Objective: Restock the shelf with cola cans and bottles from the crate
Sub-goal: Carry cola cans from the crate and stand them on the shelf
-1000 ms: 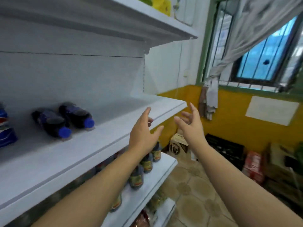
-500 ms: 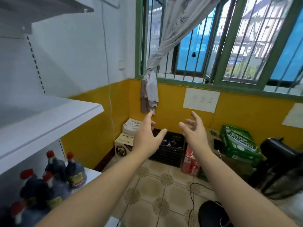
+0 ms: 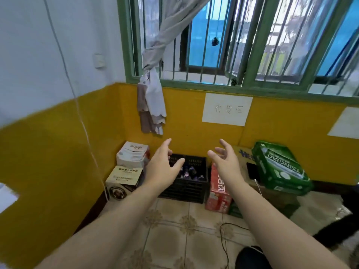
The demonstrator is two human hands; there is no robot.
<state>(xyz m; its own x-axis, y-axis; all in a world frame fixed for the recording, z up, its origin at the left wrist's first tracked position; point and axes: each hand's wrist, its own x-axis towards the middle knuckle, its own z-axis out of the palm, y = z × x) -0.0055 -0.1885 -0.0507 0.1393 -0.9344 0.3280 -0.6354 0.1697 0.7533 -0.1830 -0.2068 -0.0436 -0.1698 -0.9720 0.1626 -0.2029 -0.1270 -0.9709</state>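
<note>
A black plastic crate (image 3: 191, 188) stands on the tiled floor against the yellow wall, under the window. Dark cola bottles (image 3: 189, 172) with blue labels lie inside it, partly hidden by my left hand. My left hand (image 3: 162, 167) is stretched out in front of the crate's left part, fingers spread and empty. My right hand (image 3: 226, 164) reaches out at the same height in front of the crate's right edge, fingers relaxed and holding nothing. Only a white corner of the shelf (image 3: 6, 195) shows at the far left.
Two stacked cardboard boxes (image 3: 129, 171) stand left of the crate. A red carton (image 3: 218, 195) and a green Tsingtao case (image 3: 280, 168) on brown boxes sit to its right. A black cable (image 3: 225, 241) runs across the floor tiles. A tied curtain (image 3: 152, 105) hangs above.
My view has swung right from the shelf to the corner with the crate. Both hands stay raised, open and empty, and the crate looks closer.
</note>
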